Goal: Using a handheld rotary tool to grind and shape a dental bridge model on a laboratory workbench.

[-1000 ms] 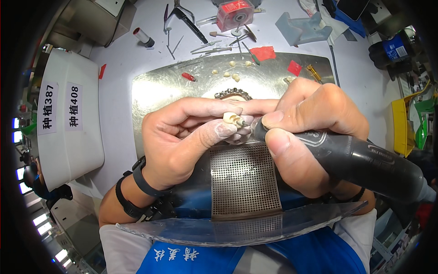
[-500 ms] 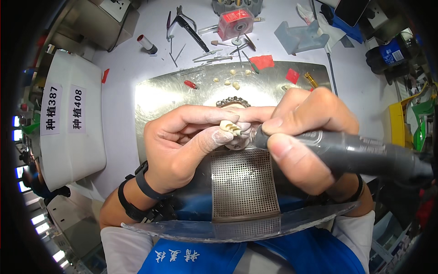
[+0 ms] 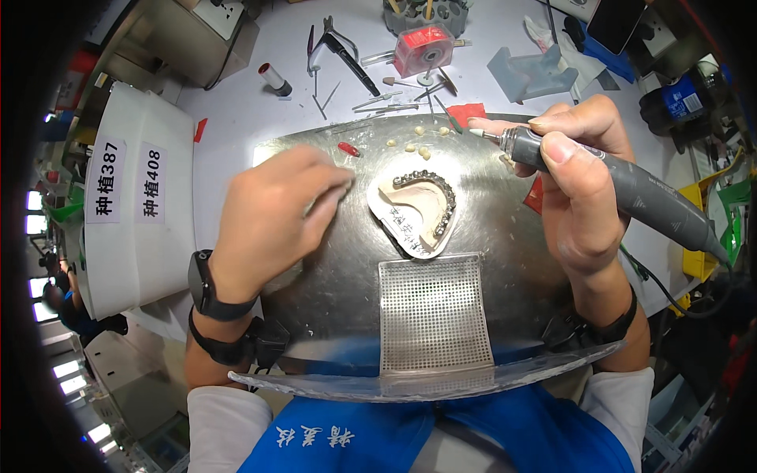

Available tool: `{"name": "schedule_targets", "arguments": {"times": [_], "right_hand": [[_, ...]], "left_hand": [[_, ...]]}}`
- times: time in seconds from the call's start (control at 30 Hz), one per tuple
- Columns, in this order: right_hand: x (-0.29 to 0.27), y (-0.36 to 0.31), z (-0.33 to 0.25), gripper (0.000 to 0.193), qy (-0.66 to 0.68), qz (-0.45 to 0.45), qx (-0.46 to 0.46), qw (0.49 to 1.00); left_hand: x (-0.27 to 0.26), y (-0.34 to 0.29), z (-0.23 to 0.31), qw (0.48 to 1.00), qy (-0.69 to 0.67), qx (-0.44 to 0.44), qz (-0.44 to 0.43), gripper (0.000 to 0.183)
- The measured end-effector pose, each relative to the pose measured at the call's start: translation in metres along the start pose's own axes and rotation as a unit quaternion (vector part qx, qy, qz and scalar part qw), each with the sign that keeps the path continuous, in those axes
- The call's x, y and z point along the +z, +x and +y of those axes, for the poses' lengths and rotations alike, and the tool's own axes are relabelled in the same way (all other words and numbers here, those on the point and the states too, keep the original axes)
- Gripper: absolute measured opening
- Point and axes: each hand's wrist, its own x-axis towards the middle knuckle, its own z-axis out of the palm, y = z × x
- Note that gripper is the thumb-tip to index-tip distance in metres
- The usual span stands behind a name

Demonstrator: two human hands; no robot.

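Note:
My right hand (image 3: pixel 587 173) grips a dark grey dental handpiece (image 3: pixel 654 197), its pale-tipped bur pointing left over the far right of the metal work plate (image 3: pixel 331 260). To the left, my left hand (image 3: pixel 280 213) hovers above the plate, slightly blurred. Its fingers are curled together, and what they hold, if anything, is hidden. Between the hands lies a cream plaster dental model (image 3: pixel 414 209) with handwriting on its base. A dark metal framework (image 3: pixel 449 197) follows its arch. Several small tooth-coloured crowns (image 3: pixel 424 152) lie beyond it, near a small red piece (image 3: pixel 348 149).
A perforated metal grille (image 3: pixel 434 315) sits nearest me, behind a clear shield (image 3: pixel 441 386). Loose burs (image 3: pixel 386 106), a red-and-clear dispenser (image 3: pixel 423 51) and a black pen (image 3: pixel 351 65) lie at the back. A white bin (image 3: pixel 126 236) stands left, a dark bottle (image 3: pixel 682 98) right.
My hands have parted from over the model: the left moved left, the right moved up and right with the handpiece. The pale tooth piece seen in my left fingers is no longer visible there.

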Motion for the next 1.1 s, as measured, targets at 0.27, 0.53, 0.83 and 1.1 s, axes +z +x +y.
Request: {"name": "schedule_targets", "arguments": {"times": [0.27,0.53,0.83,1.1], "right_hand": [[-0.004,0.001,0.001,0.02,-0.036,0.0,0.008,0.999],[0.001,0.001,0.0,0.021,-0.068,-0.011,-0.005,0.998],[0.0,0.001,0.004,0.023,-0.074,-0.023,-0.012,0.997],[0.005,0.003,0.01,0.017,-0.064,-0.074,0.065,0.993]], "left_hand": [[0.012,0.019,0.029,0.966,-0.201,-0.026,0.164,0.026],[0.023,0.02,0.037,0.97,-0.217,-0.025,0.106,0.033],[0.015,0.018,0.035,0.974,-0.217,-0.017,0.067,0.033],[0.024,0.021,0.035,0.877,-0.452,-0.162,0.032,0.018]]}}
